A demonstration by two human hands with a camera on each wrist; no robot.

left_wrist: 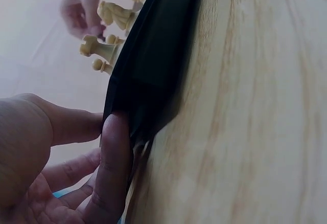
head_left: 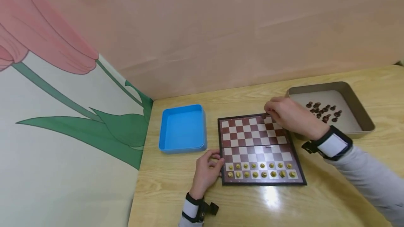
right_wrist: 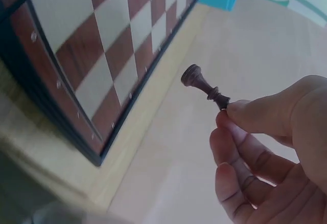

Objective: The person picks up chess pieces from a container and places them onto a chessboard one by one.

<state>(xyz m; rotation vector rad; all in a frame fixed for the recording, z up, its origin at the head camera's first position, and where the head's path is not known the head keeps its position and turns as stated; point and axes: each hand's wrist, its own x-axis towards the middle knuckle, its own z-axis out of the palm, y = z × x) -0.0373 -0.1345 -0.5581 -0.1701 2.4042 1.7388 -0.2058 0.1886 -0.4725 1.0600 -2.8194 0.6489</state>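
Observation:
The chessboard (head_left: 252, 142) lies unfolded on the table, with two rows of light-coloured chess pieces (head_left: 263, 174) along its near side. My left hand (head_left: 206, 172) is at the board's left edge. In the left wrist view, its thumb and a finger pinch the dark rim (left_wrist: 148, 65). Over the far side of the board, my right hand (head_left: 288, 115) holds a dark brown chess piece (right_wrist: 200, 82). Thumb and fingertips pinch the piece by its narrow top, its wide base pointing away from the hand. The far rows of the board carry no standing pieces.
A grey-brown tray (head_left: 363, 122) with several dark chess pieces (head_left: 325, 110) lying in it stands right of the board. To the left is a blue box (head_left: 204, 129). Behind the table (head_left: 176, 171) rises a pinkish wall covering (head_left: 221, 45).

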